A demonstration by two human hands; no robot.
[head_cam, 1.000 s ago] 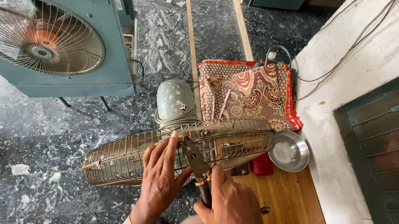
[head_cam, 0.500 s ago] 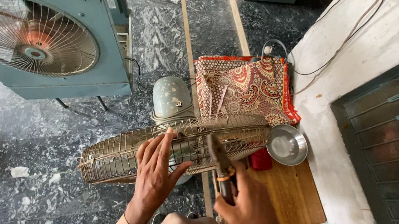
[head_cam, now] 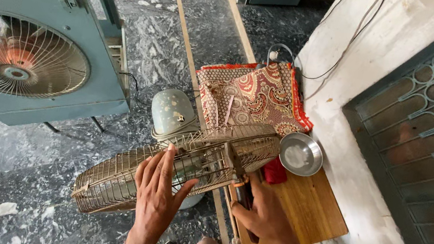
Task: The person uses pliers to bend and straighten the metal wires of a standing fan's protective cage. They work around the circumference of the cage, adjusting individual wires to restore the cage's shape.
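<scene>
Your left hand [head_cam: 155, 202] lies flat on the wire fan guard [head_cam: 181, 163] in the lower middle of the frame, fingers spread wide across the wires and pressing rather than gripping. The guard lies on its side, running from the lower left up toward the centre, where its upper end reaches the patterned red cloth [head_cam: 253, 96].

Your right hand [head_cam: 265, 219], just right of centre at the bottom, is closed around a dark-handled tool [head_cam: 243, 193] — the tip meets the guard's rim, though you cannot tell from here what kind of tip it has. That hand rests over the small wooden worktop [head_cam: 310, 209], which sits against the white wall [head_cam: 365, 64] on the right.

A round steel bowl [head_cam: 300, 154] stands at the worktop's upper end, with a red object [head_cam: 275, 172] just beside it, partly under the guard. Behind the guard, a pale green fan motor housing [head_cam: 172, 112] shows above the wires.

In the upper left of the frame stands a large teal air cooler [head_cam: 41, 24] with its own round grille — well apart from your hands, on the marbled grey floor [head_cam: 16, 177].
</scene>
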